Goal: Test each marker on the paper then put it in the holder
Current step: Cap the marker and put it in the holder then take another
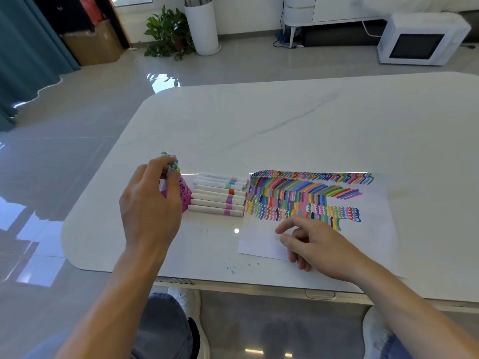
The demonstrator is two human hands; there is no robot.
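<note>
A pink lattice holder (184, 191) stands on the white table (285, 125) with several markers poking out of its top. My left hand (150, 203) is over the holder and pinches one marker (171, 170) at the holder's mouth. Several white markers (220, 195) with coloured bands lie in a row between the holder and the paper (363, 229). The paper is covered in rows of coloured test strokes. My right hand (313, 244) rests on the paper's near left part with fingers loosely curled, holding nothing.
A white microwave (420, 40) sits on the floor beyond the table. A potted plant (168, 32) and a tall white vase (203, 27) stand at the far wall, a cardboard box (93, 42) to their left. Small blue ink specks (233, 269) dot the table's near edge.
</note>
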